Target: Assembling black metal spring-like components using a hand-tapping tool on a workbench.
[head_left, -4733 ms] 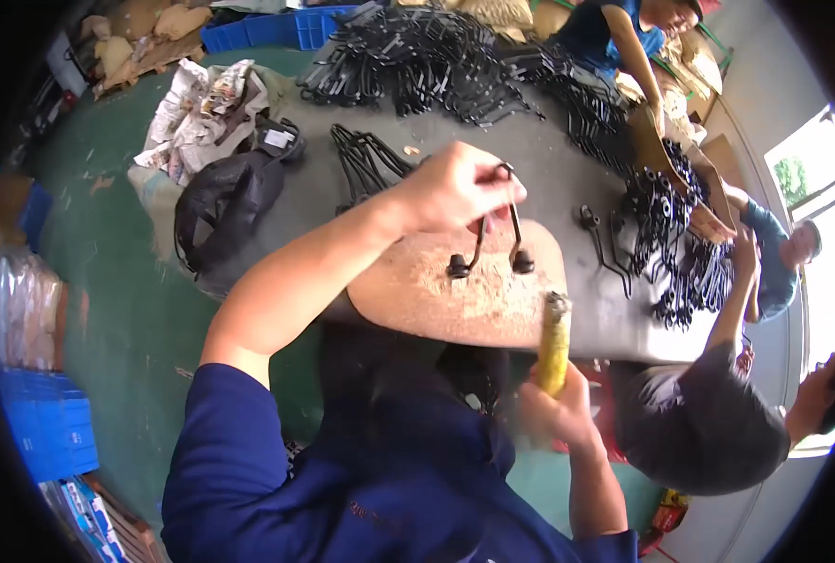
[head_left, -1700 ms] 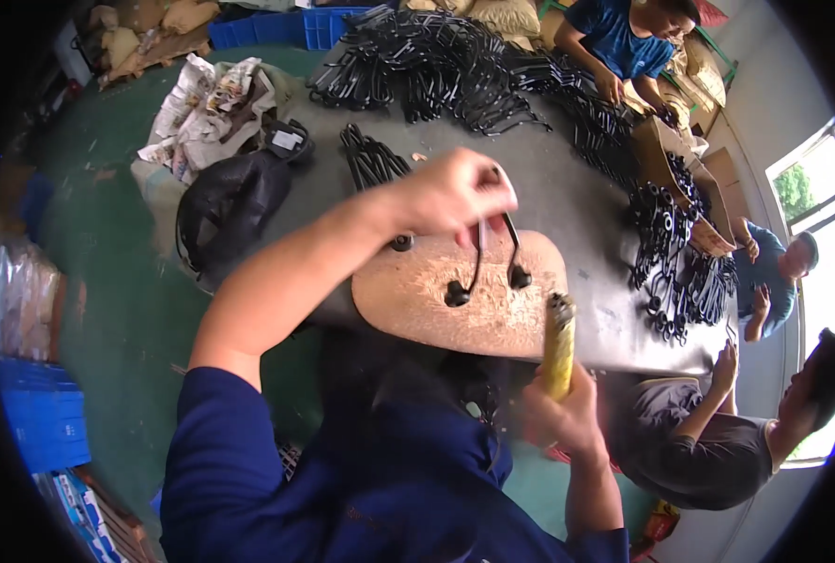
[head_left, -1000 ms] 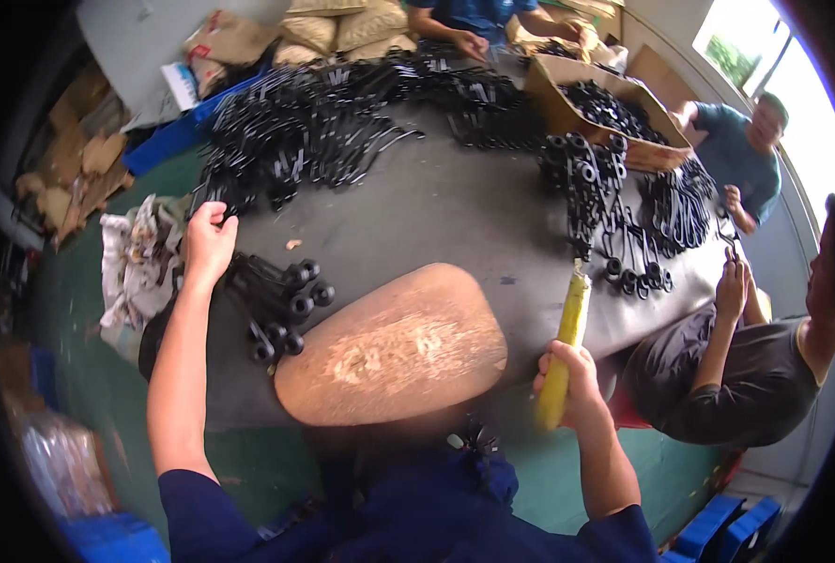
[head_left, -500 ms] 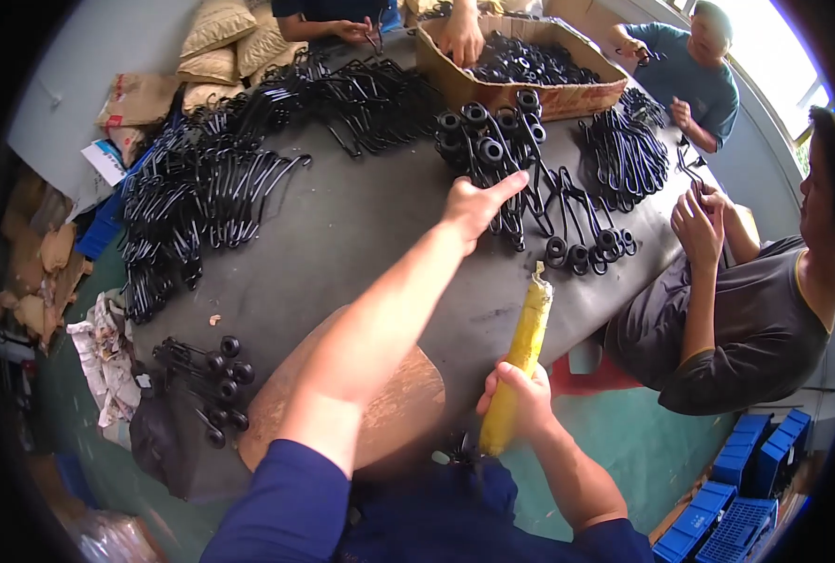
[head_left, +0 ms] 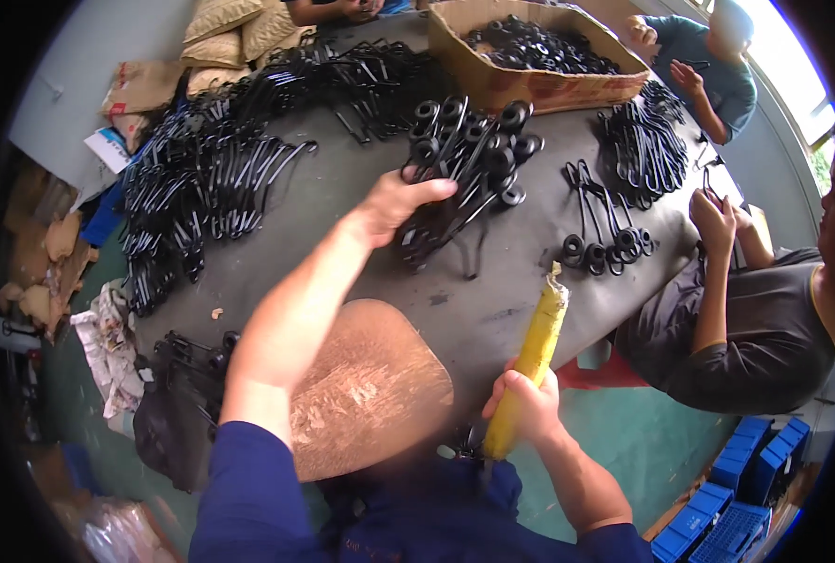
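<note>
My left hand [head_left: 400, 203] grips a bunch of black bent metal rods with round black rings [head_left: 478, 155], held over the middle of the dark table. Its thumb lies across the rods, and the other fingers are mostly hidden. Near the front edge, my right hand [head_left: 527, 405] is wrapped round a yellow stick-like thing [head_left: 539, 333] with a crumpled, pale upper end. It slants upward and stays apart from the bunch. To the right of the bunch lie several more ringed rods [head_left: 605, 225]. In front of me is a worn brown board [head_left: 370, 394], below my left forearm.
Black hooked rods [head_left: 211, 188] are heaped at the left and back. A cardboard box [head_left: 549, 89] of black rings stands at the back, with more rods [head_left: 647, 155] beside it. Co-workers sit at the right and far side. Blue crates [head_left: 704, 521] stand on the floor at lower right.
My left hand has drawn the bunch of ringed rods leftward, away from the rods at right. My right hand keeps the yellow stick. A co-worker's hand has left the cardboard box.
</note>
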Available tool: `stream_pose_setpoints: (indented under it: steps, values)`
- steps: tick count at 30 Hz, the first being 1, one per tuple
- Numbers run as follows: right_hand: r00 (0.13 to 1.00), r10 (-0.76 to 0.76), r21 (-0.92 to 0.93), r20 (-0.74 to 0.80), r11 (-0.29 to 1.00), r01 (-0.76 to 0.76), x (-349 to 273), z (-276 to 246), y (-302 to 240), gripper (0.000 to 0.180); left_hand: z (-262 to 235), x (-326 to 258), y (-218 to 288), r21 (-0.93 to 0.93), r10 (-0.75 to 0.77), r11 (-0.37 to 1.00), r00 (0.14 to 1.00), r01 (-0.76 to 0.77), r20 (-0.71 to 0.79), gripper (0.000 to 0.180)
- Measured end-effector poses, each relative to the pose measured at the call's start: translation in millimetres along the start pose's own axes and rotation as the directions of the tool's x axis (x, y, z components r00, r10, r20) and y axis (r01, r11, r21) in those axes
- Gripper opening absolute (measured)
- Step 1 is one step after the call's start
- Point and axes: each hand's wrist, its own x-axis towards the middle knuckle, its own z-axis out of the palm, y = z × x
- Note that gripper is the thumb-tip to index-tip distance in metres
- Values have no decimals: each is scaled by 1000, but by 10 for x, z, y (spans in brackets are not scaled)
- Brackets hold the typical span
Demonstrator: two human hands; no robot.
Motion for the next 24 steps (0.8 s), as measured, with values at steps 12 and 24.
stream_pose_setpoints:
  steps: [12,24]
  values:
    - [999,-17,-47,-48,999,14,-32,64,4,17,-1763,-854,845,369,-334,883,940,289,63,30]
    - [992,-25,-228,-127,974,-5,-35,171,-61,21,-1409,-1834,684,874,480,484,845,-32,-235,49]
